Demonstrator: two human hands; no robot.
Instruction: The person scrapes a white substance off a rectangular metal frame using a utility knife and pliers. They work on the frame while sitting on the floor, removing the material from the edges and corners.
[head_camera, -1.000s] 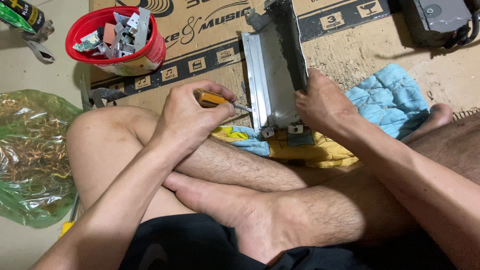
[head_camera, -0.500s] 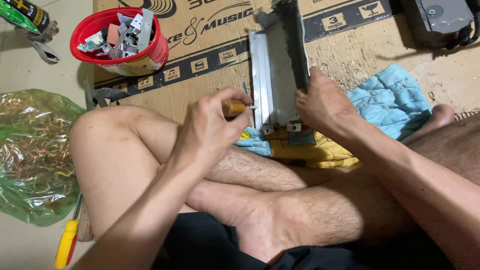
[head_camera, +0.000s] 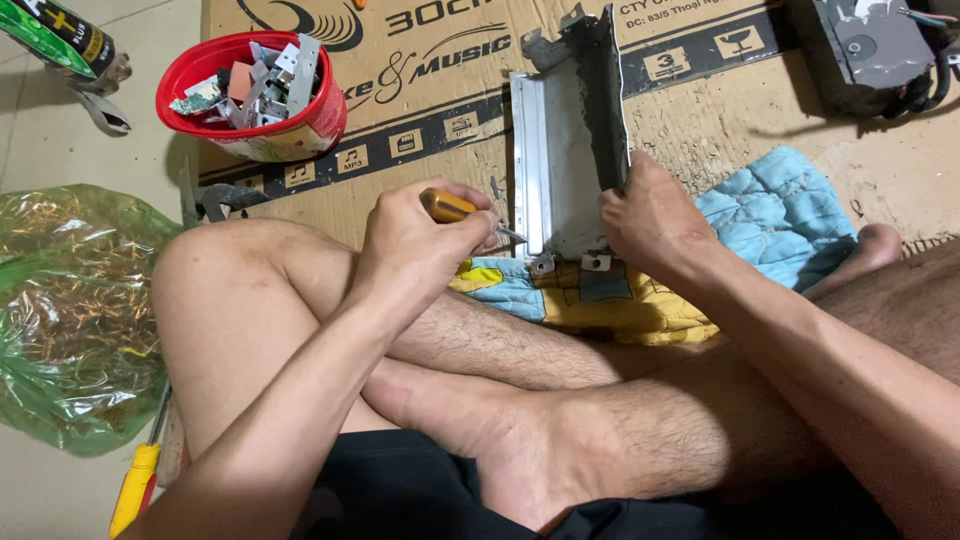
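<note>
My left hand (head_camera: 420, 235) is closed around a screwdriver with an amber handle (head_camera: 446, 205). Its metal tip points right, at the lower left edge of a grey sheet-metal chassis (head_camera: 565, 150). The chassis stands on its end on a blue and yellow cloth (head_camera: 770, 215). My right hand (head_camera: 650, 215) grips the chassis by its lower right side and holds it upright. I sit cross-legged with both knees and a foot under the hands.
A flattened cardboard box (head_camera: 420, 70) covers the floor ahead. A red bowl (head_camera: 250, 95) of metal scraps stands at the upper left. A green plastic bag (head_camera: 70, 300) of copper wire lies left; a yellow screwdriver (head_camera: 135, 485) beside it. A dark metal unit (head_camera: 870, 50) sits upper right.
My left hand with the screwdriver has shifted a little along the chassis's lower left edge. My right hand has kept its grip on the chassis.
</note>
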